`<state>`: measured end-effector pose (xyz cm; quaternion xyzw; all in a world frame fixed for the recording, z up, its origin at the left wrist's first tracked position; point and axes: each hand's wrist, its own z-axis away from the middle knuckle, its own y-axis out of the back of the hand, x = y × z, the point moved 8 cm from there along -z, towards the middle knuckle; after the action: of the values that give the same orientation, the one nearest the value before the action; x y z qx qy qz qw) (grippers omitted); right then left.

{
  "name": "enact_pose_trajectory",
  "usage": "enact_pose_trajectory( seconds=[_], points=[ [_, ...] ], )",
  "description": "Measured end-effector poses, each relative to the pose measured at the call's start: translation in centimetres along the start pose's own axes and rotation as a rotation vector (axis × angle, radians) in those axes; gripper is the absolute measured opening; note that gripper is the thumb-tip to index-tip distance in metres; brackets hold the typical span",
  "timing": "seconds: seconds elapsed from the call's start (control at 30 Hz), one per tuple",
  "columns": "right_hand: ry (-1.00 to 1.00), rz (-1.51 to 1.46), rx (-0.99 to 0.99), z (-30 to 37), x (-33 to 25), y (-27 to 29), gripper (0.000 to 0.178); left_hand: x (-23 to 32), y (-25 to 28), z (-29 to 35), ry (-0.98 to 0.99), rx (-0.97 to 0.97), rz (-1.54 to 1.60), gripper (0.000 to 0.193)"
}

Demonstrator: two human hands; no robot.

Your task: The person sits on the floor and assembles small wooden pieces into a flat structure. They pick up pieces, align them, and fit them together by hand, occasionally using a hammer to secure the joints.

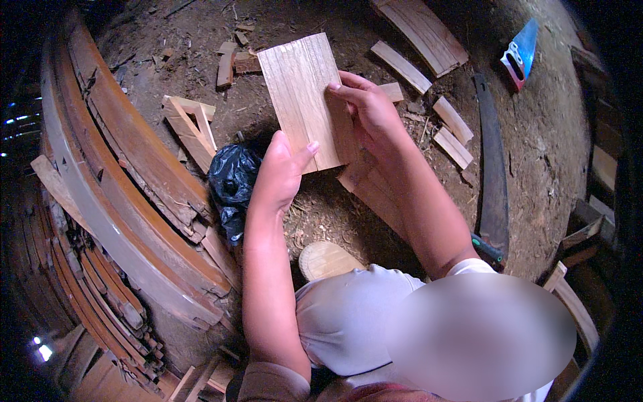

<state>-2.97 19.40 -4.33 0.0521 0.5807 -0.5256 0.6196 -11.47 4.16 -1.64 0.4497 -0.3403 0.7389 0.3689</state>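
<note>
A flat rectangular wooden board [301,100] with pale, streaked grain is held up in both my hands, tilted slightly. My left hand [281,171] grips its lower left corner, the thumb lying on the face and the fingers hidden behind. Along the right edge, my right hand [368,107] clasps the board with the thumb on the face and fingers mostly behind it. A black plastic bag [234,174] lies on the ground beside my left wrist. Beneath my right forearm is another brown board [378,194], partly covered by the arm.
Long curved-looking beams [134,154] line the left, near stacked wood strips [94,268]. Short offcuts [453,147] and a wide plank [429,37] lie on the dirt floor. Right are a long dark blade [492,154] and a blue-bladed handsaw [526,50]. A round-ended wooden piece [328,260] lies nearby.
</note>
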Motion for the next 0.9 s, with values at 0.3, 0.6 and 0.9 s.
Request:
enact_pose_trajectory(
  seconds=[0.3,0.6,0.9],
  points=[
    [-0.012,0.003,0.0,0.39,-0.31,-0.35,0.044,-0.26,0.29,-0.19,-0.001,0.006,-0.041,0.045],
    [-0.013,0.032,-0.01,0.34,-0.17,-0.36,0.041,-0.22,0.3,-0.3,-0.045,0.007,-0.069,0.044],
    [-0.037,-0.025,-0.01,0.64,-0.64,-0.78,0.041,-0.31,0.29,-0.19,-0.025,0.014,-0.055,0.043]
  ],
)
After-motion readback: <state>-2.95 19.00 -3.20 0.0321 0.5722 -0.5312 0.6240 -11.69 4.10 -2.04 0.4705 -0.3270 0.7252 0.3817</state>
